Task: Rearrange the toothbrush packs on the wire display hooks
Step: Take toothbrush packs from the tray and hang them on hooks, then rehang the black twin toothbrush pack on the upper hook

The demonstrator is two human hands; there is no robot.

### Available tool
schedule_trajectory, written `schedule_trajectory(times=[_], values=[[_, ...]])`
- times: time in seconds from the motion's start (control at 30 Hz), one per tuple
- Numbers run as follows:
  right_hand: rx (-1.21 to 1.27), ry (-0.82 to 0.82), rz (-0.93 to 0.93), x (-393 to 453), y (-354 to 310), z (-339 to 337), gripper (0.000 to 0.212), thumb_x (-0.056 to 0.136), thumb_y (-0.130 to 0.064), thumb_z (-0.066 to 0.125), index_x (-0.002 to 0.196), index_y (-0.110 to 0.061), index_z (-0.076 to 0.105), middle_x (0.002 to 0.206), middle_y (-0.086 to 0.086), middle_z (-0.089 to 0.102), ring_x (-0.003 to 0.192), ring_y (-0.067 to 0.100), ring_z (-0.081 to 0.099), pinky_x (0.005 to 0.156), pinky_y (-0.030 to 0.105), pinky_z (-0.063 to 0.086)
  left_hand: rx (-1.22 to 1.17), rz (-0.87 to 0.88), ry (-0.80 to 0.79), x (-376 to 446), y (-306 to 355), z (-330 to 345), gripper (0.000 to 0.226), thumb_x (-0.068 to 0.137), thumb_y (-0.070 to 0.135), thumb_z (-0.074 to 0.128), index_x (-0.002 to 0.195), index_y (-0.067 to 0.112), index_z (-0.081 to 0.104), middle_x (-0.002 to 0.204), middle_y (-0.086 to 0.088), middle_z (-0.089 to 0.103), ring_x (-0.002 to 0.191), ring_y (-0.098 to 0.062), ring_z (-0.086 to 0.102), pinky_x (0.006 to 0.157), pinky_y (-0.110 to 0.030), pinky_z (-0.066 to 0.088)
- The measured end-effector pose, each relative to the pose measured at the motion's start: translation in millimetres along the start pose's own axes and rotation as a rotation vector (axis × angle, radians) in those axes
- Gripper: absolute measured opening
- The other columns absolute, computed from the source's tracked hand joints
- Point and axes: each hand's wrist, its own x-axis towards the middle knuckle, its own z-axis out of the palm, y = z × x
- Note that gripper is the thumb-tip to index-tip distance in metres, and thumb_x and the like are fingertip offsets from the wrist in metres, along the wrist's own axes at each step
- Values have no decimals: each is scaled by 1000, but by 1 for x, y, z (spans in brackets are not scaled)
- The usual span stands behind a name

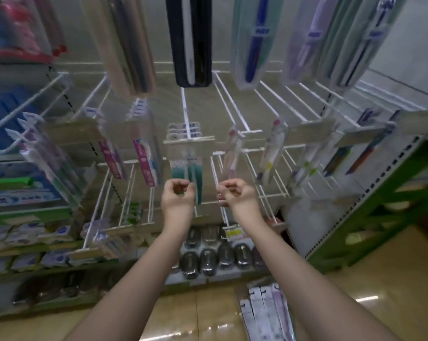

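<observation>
Toothbrush packs hang on white wire hooks in several rows. A teal pack hangs at the centre, with a pink pack to its right. My left hand is raised with its fingers curled, fingertips right at the teal pack's lower left edge. My right hand is raised with curled fingers just under the pink pack's lower end. Motion blur hides whether either hand pinches a pack. Magenta packs hang to the left, and a black pack hangs from the top row.
Several bare hooks reach out in the middle row. Dark oval packages fill the bottom shelf. More toothbrush packs lie on the shiny floor at the lower right. A green shelf upright stands to the right, and boxed goods sit to the left.
</observation>
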Motion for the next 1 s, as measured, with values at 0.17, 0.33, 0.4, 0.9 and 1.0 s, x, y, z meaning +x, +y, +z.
schedule_trajectory(times=[0.17,0.33,0.4,0.9,1.0], values=[[20,35,30,-21,27,-43,15,89,-10,62,79,-21,61,74,2,67,67,10,66,66,29,57,6,-75,-217,-37,-10,40,21,89,3,59,77,19,53,72,-4,58,64,-24,58,69,-37,53],[36,69,111,-34,70,-109,9,90,-16,62,83,-19,66,82,3,70,78,16,70,71,32,58,24,-222,-495,-86,-34,97,6,90,6,58,89,11,58,93,-18,68,81,-29,69,70,-37,59],[-18,96,126,-41,89,-138,6,90,-17,62,86,-13,66,84,3,68,80,14,66,70,16,53,46,-252,-526,-107,-48,121,8,89,6,59,86,13,59,95,-20,68,89,-35,68,80,-46,57],[211,172,612,-93,292,-276,10,95,-2,50,97,-3,60,92,14,65,77,16,64,67,22,56,135,-697,-769,-224,-220,242,9,96,14,52,92,11,60,92,-5,67,81,-17,66,79,-33,55],[235,242,686,-96,348,-276,13,95,-3,50,97,-3,63,98,16,65,80,21,62,71,30,56,146,-768,-736,-219,-274,250,8,96,16,52,95,13,59,97,-5,65,86,-18,65,84,-34,53]])
